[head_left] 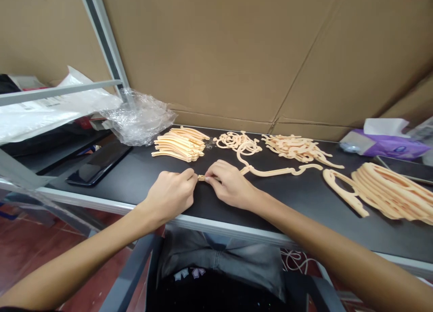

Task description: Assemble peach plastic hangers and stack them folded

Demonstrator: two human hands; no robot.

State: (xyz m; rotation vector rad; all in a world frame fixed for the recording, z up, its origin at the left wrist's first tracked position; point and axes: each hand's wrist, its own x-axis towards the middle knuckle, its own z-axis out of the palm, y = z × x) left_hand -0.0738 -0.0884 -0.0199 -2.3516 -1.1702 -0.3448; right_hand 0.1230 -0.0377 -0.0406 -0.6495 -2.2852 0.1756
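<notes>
**Close Work in Peach and Black**

A black table (131,179) stands against a brown cardboard wall (219,55). At ten o'clock from the hands, crumpled clear plastic (142,118) sits by a metal-framed shelf (61,92); a dark flat device (99,164) lies at nine. Strips (179,144) lie piled at eleven, hooks (233,140) at one, and loose parts (301,149) at two, short of a purple tissue pack (389,143). Stacked frames (395,192) fill three o'clock.

The left hand (174,190), fingers curled nearly closed, pinches a small piece (202,178) from nine o'clock; the right hand (232,183), thumb against fingers, grips it from three. A hanger (274,172) shows at two o'clock just past the right hand, which hides whether the two are joined.

The table's pale edge (237,232) runs just below at six. Bare black surface shows toward nine, before the device, and toward four, before the frames.
</notes>
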